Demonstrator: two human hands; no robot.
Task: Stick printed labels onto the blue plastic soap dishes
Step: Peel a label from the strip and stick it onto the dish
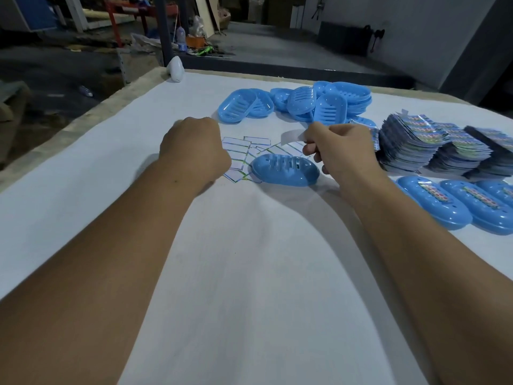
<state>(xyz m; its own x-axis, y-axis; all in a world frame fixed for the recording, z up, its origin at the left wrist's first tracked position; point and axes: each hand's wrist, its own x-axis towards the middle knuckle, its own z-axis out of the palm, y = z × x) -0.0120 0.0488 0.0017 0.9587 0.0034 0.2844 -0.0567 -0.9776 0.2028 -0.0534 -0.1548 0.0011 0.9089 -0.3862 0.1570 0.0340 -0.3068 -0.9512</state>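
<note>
White-covered worktop [249, 273], dim workshop floor beyond, clutter there too dark to itemise.

Left hand [194, 151]: curled into a fist, knuckles away from camera; fingers hidden, so whether it holds anything cannot be told. It overlaps scattered white backing slips [241, 151] with coloured edges.

Right hand [338, 151]: fingers curled, pinching a pale strip [291, 136], blurred; print not legible.

Blue soap dish [286, 169]: upside down between the hands, just beside the right hand, slotted base up, bare of label.

Unlabelled dishes [299, 102]: loose heap at far side, count unclear.

Printed label stacks [433, 145]: right of the right hand, partly behind it.

Labelled dishes [455, 207]: row at right, cut off by frame edge.

White object [175, 70]: far corner, unidentifiable.
</note>
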